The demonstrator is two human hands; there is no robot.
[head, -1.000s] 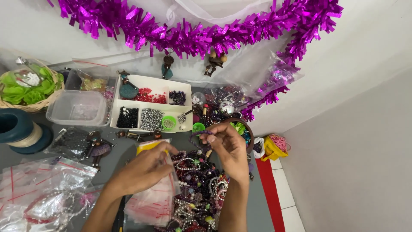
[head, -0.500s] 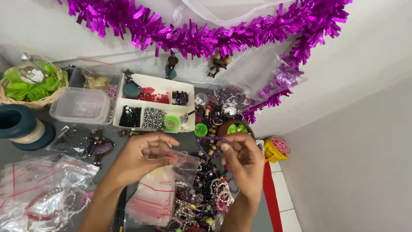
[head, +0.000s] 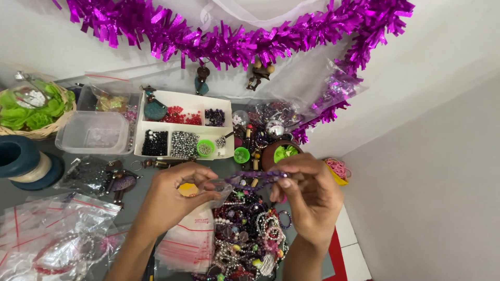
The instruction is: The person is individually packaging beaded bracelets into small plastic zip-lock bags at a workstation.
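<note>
Spanning the frame's centre, a purple bead bracelet [head: 255, 179] was held horizontally, pinched closed between the left hand [head: 174, 200] and right hand [head: 307, 198], nearer the right.

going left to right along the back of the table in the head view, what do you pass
Basket of green leaves → clear plastic tub → white divided bead tray → small green cup → brown pot with green inside → pink rubber bands
</note>
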